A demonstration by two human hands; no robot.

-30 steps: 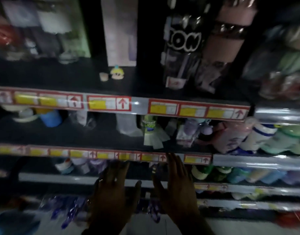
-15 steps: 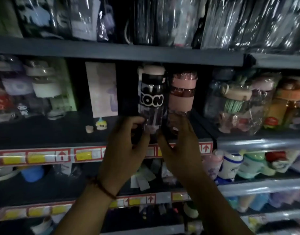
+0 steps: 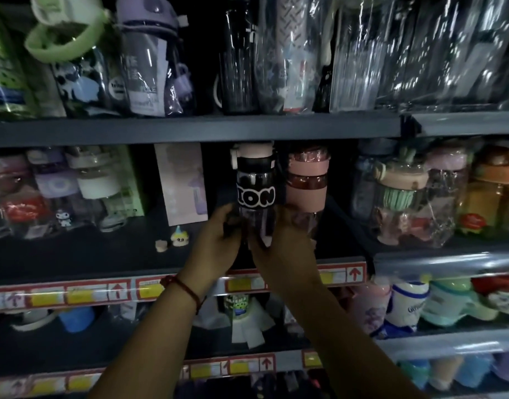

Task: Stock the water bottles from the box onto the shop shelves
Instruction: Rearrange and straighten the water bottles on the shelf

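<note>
Left hand point(image 3: 218, 240) and right hand point(image 3: 286, 249) up from the lower price rail point(image 3: 249, 365); now round the black bottle point(image 3: 256, 182) base

Left of centre, a pale lilac carton point(image 3: 182, 182) stands upright. Just below it, a small hatted figurine point(image 3: 178, 238) and a beige stub point(image 3: 160, 245) sit side by side. Red-framed price labels point(image 3: 80, 295) cross the lower left.

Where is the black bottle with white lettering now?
Head view, middle shelf, centre: the black bottle is held low by the left hand and right hand, just left of the pink bottle.
</note>
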